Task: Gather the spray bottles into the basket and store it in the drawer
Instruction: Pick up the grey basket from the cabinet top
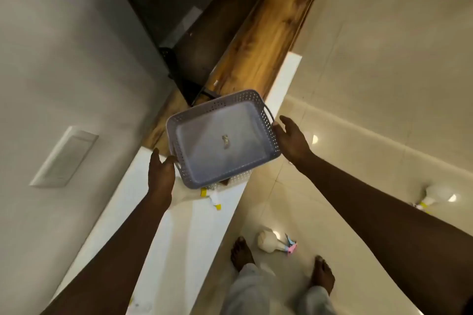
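A grey perforated plastic basket point(179, 120) is held tilted in the air over the edge of a white counter point(179, 233). It holds only a small scrap. My left hand point(161, 176) grips its near-left handle. My right hand point(291, 140) presses its right side with fingers spread. A white spray bottle with a yellow nozzle point(204, 193) lies on the counter, partly hidden under the basket. On the floor lie a white bottle with a pink and blue nozzle point(268, 240) and another with a yellow nozzle point(435, 195).
A wooden shelf top point(258, 41) runs away behind the basket, with a dark TV screen point(166, 0) and its stand above it. A white wall plate point(64, 158) is on the left wall. My bare feet point(240, 253) stand on glossy floor tiles.
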